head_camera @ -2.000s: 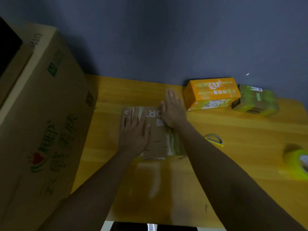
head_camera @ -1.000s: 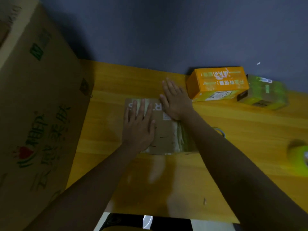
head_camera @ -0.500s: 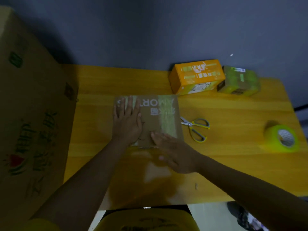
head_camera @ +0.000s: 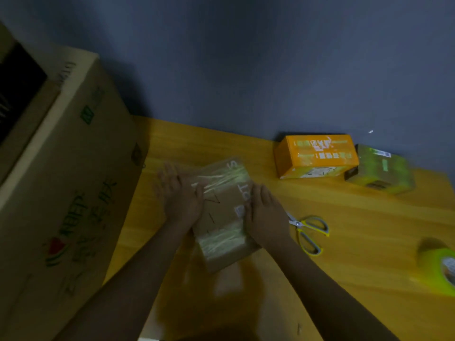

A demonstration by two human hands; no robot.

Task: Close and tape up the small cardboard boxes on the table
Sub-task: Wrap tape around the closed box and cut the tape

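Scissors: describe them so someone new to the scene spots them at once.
Start at the wooden table and find the brown cardboard box held between both hands. The scissors lie flat on the tabletop just right of the right hand, blades pointing toward it. Their yellow and grey handles mark them out; the yellow tape roll sits farther right, at the frame edge.

A taped brown cardboard box [head_camera: 222, 215] sits skewed on the wooden surface [head_camera: 369, 242], the left hand [head_camera: 181, 196] and right hand [head_camera: 264, 215] pressed against its sides. Yellow-handled scissors [head_camera: 309, 230] lie just right; a yellow-green tape roll [head_camera: 440, 269] sits farther right.
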